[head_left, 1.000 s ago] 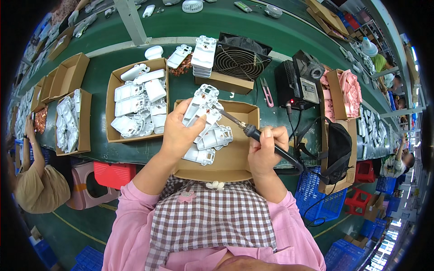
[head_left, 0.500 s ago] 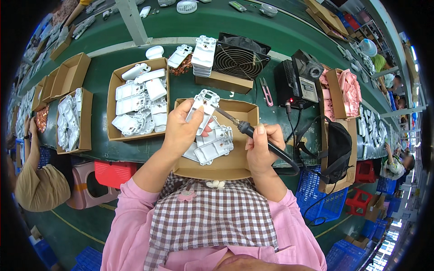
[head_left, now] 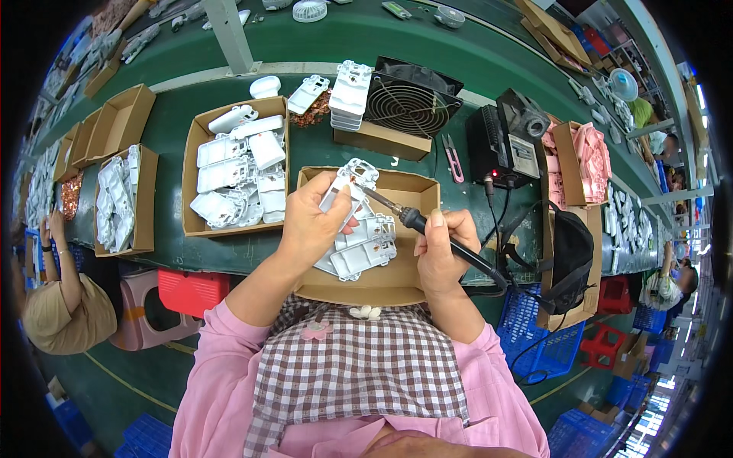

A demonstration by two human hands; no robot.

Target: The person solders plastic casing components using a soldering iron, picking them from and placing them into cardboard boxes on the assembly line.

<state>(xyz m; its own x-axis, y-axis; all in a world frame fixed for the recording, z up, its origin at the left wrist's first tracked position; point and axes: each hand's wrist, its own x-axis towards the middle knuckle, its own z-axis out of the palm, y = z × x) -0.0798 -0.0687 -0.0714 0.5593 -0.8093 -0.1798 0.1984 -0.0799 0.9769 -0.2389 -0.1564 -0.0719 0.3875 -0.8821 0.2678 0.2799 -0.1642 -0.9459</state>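
With left hand (head_left: 314, 217), pinches casing (head_left: 354, 175) slanting top-right; with right hand (head_left: 445, 248), grips soldering iron (head_left: 413, 219) aimed top-left, above carton (head_left: 397, 293) of casings (head_left: 365, 259).

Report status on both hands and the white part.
Left hand gripping white casing. Right hand holding soldering iron, angled toward casing. No obstruction visible.

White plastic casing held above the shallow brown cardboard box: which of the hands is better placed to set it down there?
Probably the left hand: it grips the white plastic casing over the shallow brown cardboard box. The right hand is occupied holding the black-handled soldering iron.
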